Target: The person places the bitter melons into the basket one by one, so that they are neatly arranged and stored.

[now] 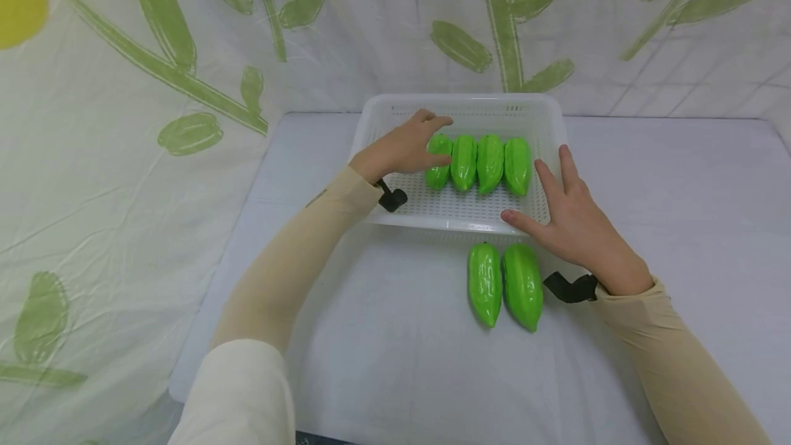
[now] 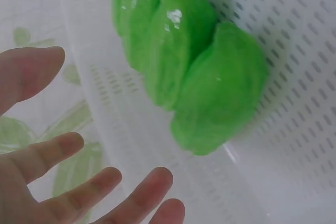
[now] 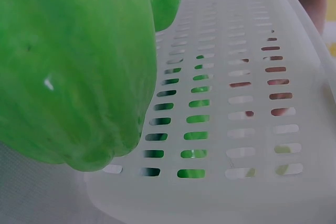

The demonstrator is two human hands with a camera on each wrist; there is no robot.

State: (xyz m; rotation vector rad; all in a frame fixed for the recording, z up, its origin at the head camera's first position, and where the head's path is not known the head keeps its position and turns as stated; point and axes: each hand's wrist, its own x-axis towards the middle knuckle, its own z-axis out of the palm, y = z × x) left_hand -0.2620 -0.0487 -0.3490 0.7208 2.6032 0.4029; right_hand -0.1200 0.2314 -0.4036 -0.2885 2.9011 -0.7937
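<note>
A white perforated plastic basket point(image 1: 432, 224) holds several glossy green, ridged, oblong vegetables point(image 1: 490, 163) in a side-by-side row. Over its left part, my left hand point(image 1: 404, 146) has its fingers spread, and its thumb overlaps the leftmost vegetable point(image 1: 438, 176) in the head view. In the left wrist view a gap shows between these fingertips point(image 2: 160, 177) and the nearest vegetable point(image 2: 223, 87). My right hand point(image 1: 575, 225) is at the basket's front right corner, fingers spread along the right rim, thumb over the front rim. It grips nothing.
Two more green vegetables, one on the left point(image 1: 485, 285) and one on the right point(image 1: 522, 287), lie on the white-covered table point(image 1: 395, 335) just in front of the basket. Behind stands a white curtain point(image 1: 383, 33) printed with green leaves and yellow flowers.
</note>
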